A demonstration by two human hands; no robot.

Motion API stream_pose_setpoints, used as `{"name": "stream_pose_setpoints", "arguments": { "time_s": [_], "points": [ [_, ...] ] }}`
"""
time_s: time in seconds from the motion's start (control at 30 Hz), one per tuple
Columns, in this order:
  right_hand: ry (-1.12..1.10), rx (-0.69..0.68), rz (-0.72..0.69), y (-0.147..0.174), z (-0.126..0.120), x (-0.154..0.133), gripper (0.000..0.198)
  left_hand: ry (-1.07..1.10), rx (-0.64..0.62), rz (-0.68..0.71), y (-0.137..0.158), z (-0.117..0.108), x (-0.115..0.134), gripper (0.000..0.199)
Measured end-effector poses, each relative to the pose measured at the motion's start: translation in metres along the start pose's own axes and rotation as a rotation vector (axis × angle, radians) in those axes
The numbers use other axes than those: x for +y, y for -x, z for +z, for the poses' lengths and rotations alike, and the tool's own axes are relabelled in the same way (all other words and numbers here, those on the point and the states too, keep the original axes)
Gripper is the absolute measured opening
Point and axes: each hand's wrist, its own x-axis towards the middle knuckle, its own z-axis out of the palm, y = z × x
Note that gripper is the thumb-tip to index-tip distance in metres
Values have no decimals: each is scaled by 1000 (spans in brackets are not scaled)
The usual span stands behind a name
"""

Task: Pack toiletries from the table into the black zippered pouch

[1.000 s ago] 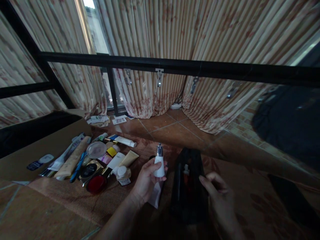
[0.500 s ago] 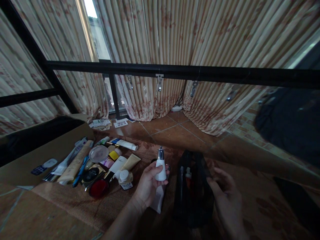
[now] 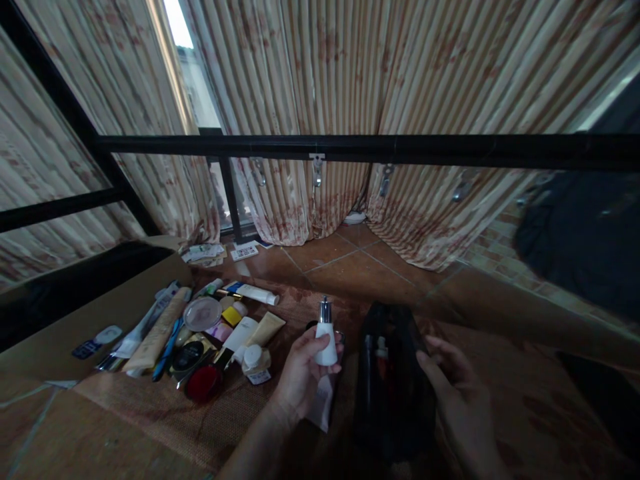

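My left hand (image 3: 303, 370) is closed around a small white bottle (image 3: 325, 343) with a silver, pointed top, held upright. Beneath that hand, a pale tube (image 3: 321, 402) lies on the mat, partly covered. To the right stands a black pouch (image 3: 367, 420), its top open; a slim item with a white top and a reddish body (image 3: 383, 360) shows inside, the rest too dark to make out. My right hand (image 3: 457, 387) pinches the pouch's right edge between thumb and curled fingers. Left of my hands lies a pile of cosmetics, with a small white-capped jar (image 3: 256, 360) nearest.
In the pile are a beige tube (image 3: 159, 330), a round red case (image 3: 203, 383) and a clear round lid (image 3: 202, 313). A cardboard box (image 3: 45, 337) stands at the left. A black rail (image 3: 350, 145) crosses before the curtains (image 3: 340, 80). A dark flat object (image 3: 600, 387) lies right.
The view has shifted slightly, so the pile sits a little further right. Both hands keep their holds on the bottle and the pouch.
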Motion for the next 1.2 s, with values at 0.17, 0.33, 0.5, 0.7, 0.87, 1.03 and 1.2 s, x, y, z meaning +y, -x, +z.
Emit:
{"name": "stream_pose_setpoints", "arguments": {
  "time_s": [0.17, 0.33, 0.5, 0.7, 0.87, 1.03, 1.2],
  "points": [
    [-48, 2, -95, 5, -2, 1, 51, 8, -6, 11, 0, -1, -1, 32],
    [3, -22, -105, 6, -4, 7, 35, 7, -15, 14, -2, -2, -3, 32],
    [39, -78, -75, 1, -7, 8, 32, 0, -4, 7, -1, -1, -2, 33],
    [151, -219, -105, -6, -7, 6, 35, 2, -6, 5, -2, -2, -4, 32],
    [147, -252, -121, -4, -6, 2, 35, -9, -4, 10, -2, -2, -3, 32],
    [156, -226, -162, -1, -6, -8, 31, 6, 2, 7, -3, 4, -3, 27],
    [147, -213, -169, -1, -7, -6, 27, 10, 35, -18, -3, 13, -3, 20]
  ]
}}
